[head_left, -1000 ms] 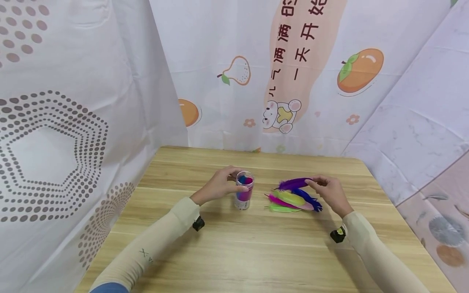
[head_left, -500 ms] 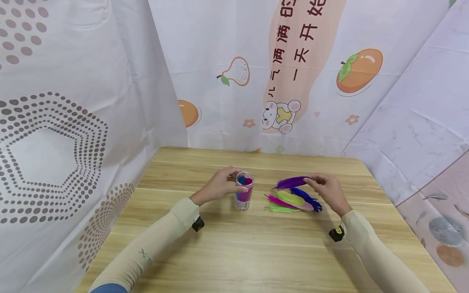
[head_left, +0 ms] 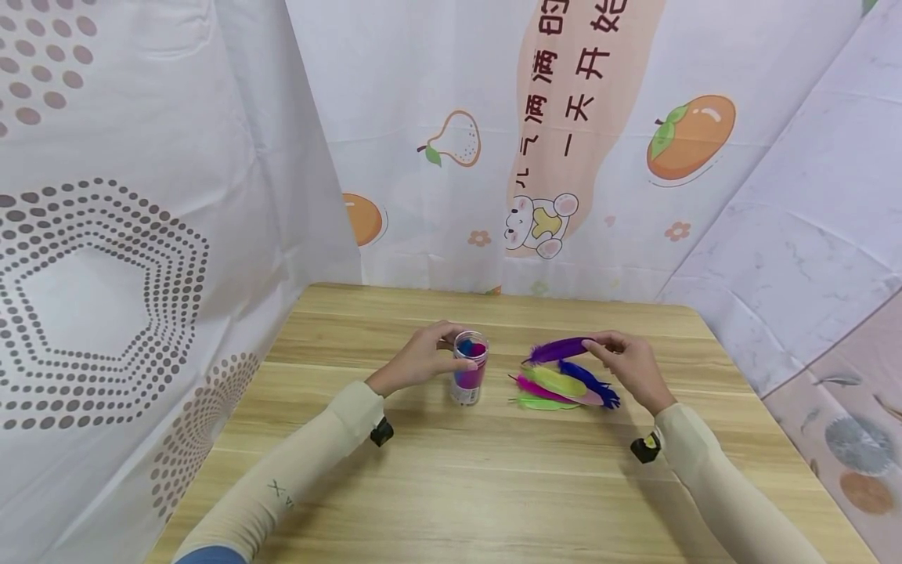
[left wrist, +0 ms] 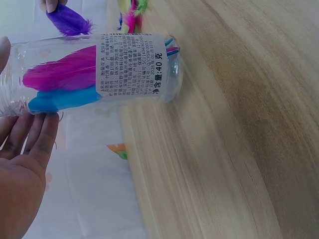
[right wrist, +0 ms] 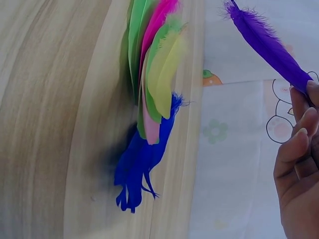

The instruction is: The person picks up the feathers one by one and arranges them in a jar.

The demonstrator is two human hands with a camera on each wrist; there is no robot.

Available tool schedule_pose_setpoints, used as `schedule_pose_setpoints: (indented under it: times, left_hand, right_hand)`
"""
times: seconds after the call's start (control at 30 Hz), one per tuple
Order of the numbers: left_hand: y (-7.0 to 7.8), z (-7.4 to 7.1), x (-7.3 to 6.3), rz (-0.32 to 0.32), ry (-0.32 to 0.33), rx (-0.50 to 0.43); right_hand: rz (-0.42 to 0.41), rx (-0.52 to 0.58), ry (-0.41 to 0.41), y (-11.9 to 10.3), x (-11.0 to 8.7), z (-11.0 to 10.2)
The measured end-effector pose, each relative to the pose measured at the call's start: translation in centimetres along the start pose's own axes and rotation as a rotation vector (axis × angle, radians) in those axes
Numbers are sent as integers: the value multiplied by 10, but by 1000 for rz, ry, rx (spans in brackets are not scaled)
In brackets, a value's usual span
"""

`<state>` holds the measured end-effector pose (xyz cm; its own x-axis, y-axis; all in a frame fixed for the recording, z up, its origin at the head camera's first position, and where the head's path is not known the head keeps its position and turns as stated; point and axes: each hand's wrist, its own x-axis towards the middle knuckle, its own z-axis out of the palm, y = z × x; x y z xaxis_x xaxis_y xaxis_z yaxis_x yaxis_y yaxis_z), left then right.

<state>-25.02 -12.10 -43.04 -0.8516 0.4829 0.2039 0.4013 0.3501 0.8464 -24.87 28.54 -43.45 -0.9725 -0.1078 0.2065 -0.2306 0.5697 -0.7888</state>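
My left hand (head_left: 426, 358) grips a clear jar (left wrist: 129, 69) around its upper part; the jar stands upright and lidless on the table. Inside it are a magenta feather (left wrist: 62, 69) and a blue feather (left wrist: 65, 99). Between thumb and fingers, my right hand (head_left: 630, 366) pinches a purple feather (right wrist: 269, 47) by one end, its fluffy end pointing toward the jar. Below that feather lies a small pile: a dark blue feather (right wrist: 142, 159), a yellow feather (right wrist: 164, 74), a pink-magenta feather (right wrist: 154, 25) and green feathers (right wrist: 137, 45).
The wooden table (head_left: 451, 486) carries the jar and the feather pile. A printed white curtain (head_left: 409, 70) hangs right behind its back edge, and another patterned curtain (head_left: 106, 298) hangs along the left side. Each wrist wears a small black camera (head_left: 381, 431).
My right hand has shifted slightly left with the purple feather, which now sits a bit higher above the pile. My left hand and the jar have stayed in place.
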Motion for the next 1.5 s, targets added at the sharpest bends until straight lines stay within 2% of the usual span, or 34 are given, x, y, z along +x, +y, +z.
schedule_pose_setpoints:
  times: [0.5, 0.93, 1.5]
  left_hand:
    - [0, 0, -1, 1, 2, 11]
    - [1, 0, 0, -1, 5, 21]
    - [1, 0, 0, 10, -1, 6]
  right_hand:
    - [-66, 12, 24, -11, 3, -1]
    - [-64, 50, 13, -25, 3, 0]
    - [-108, 70, 16, -49, 4, 5]
